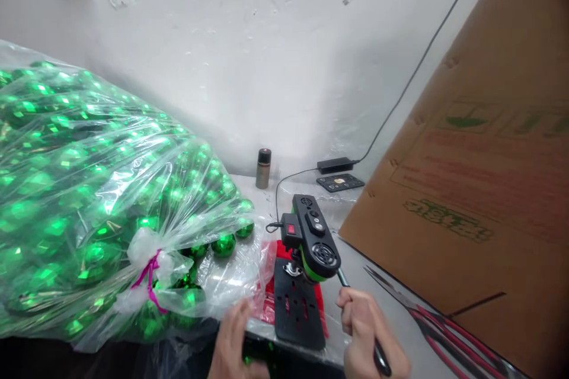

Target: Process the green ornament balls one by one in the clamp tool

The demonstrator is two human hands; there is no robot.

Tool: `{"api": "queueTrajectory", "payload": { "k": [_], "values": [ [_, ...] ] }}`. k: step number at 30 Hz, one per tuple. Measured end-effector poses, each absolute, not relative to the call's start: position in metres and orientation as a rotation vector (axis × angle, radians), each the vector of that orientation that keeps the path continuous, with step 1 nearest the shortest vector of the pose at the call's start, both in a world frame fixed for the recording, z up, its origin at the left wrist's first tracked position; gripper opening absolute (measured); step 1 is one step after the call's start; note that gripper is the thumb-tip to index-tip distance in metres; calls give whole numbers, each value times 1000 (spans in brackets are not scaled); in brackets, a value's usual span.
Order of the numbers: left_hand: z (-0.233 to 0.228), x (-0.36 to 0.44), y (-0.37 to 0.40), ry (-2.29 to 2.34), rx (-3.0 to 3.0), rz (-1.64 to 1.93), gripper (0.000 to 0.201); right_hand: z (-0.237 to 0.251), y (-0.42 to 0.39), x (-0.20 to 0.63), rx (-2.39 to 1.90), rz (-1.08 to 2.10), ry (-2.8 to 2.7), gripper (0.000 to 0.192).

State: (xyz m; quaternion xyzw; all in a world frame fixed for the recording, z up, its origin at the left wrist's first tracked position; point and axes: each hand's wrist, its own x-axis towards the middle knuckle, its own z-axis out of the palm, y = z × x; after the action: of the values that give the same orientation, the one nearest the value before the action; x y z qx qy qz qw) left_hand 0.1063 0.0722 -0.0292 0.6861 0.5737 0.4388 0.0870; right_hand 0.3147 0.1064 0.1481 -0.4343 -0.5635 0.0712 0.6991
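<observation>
My right hand [367,331] is closed around a thin rod handle [381,360] with a dark grip, which runs up behind a small black and green device [317,243]. The device has round grilles and buttons on top and stands on a slotted black base plate [297,314]. A little box with a red switch [291,228] sits on its left side. My left hand [235,340], slightly blurred, is near the table's front edge, left of the plate, fingers stretched out and apart. Red plastic packaging [268,299] lies under the plate.
To the left bulges a clear bag [89,177] of shiny green balls, tied with a purple ribbon [151,278]. Behind stand a small bottle [263,169], a power adapter [335,164] and a phone [340,182]. A cardboard box [480,148] and red-handled scissors [438,325] are right.
</observation>
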Motion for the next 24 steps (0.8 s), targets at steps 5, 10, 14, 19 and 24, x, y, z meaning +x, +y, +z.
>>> {"api": "queueTrajectory", "payload": {
  "k": [5, 10, 14, 19, 24],
  "values": [
    [68, 69, 179, 2327, 1910, 832, 47, 148, 107, 318, -967, 149, -1308, 35],
    [75, 69, 215, 2349, 1838, 618, 68, 146, 106, 318, -962, 158, -1313, 32],
    [73, 74, 212, 2313, 1779, 578, 65, 147, 106, 317, -935, 162, -1313, 33],
    [91, 76, 201, 2163, 1738, 590, 61, 152, 106, 321, -954, 175, -1337, 32],
    [108, 79, 160, 1998, 1699, 821, 60, 135, 101, 321, -985, 276, -1213, 16]
  ]
}}
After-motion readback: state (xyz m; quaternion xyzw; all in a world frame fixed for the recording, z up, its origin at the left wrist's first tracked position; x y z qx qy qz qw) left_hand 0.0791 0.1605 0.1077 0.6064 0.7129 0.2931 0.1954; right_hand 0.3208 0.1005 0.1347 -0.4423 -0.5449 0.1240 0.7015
